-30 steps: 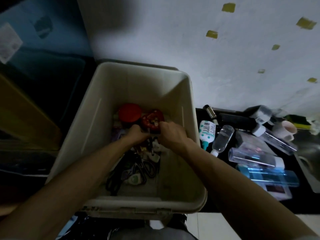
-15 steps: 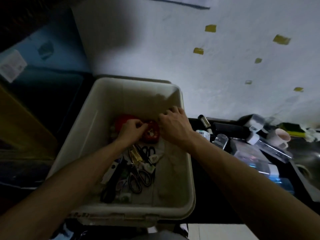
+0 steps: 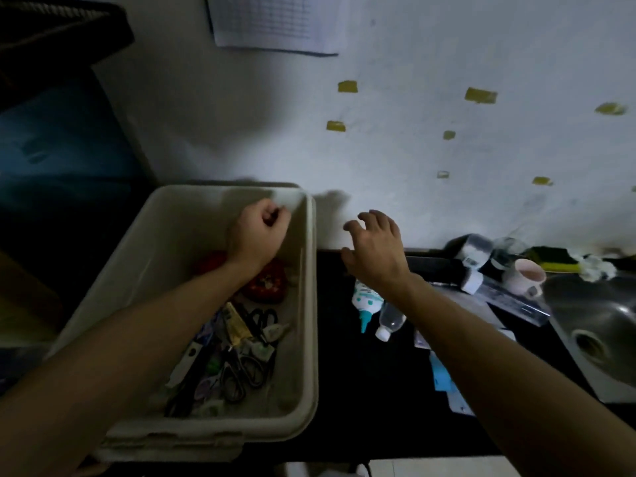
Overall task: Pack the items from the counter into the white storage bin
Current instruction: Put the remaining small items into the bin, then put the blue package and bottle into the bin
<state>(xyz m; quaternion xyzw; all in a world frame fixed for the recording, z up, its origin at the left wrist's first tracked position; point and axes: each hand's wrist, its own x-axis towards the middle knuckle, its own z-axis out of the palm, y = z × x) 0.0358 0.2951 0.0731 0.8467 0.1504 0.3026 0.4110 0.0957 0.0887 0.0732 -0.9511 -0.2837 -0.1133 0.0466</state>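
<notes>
The white storage bin [image 3: 311, 304] stands at the left end of a black counter [image 3: 364, 390]. Inside it lie a red round container [image 3: 266, 287], scissors [image 3: 247, 370] and several small items. My left hand [image 3: 256, 232] hovers over the bin's far right corner with its fingers curled, and nothing shows in it. Past the bin's right rim, my right hand [image 3: 375, 249] is raised above the counter, fingers spread and empty. Below that hand lie a white bottle with teal print [image 3: 366, 299] and a clear bottle with a white cap [image 3: 389, 321].
Further right on the counter lie clear tubes and boxes [image 3: 509, 297], a pink cup [image 3: 525, 275], a dark cylinder [image 3: 437, 268] and a yellow sponge [image 3: 550, 259]. A steel sink [image 3: 599, 328] fills the right edge. The white wall rises right behind the counter.
Both hands have lifted out of the bin. My right hand moved right across the rim and now hangs over the counter; my left hand rose toward the bin's far right corner.
</notes>
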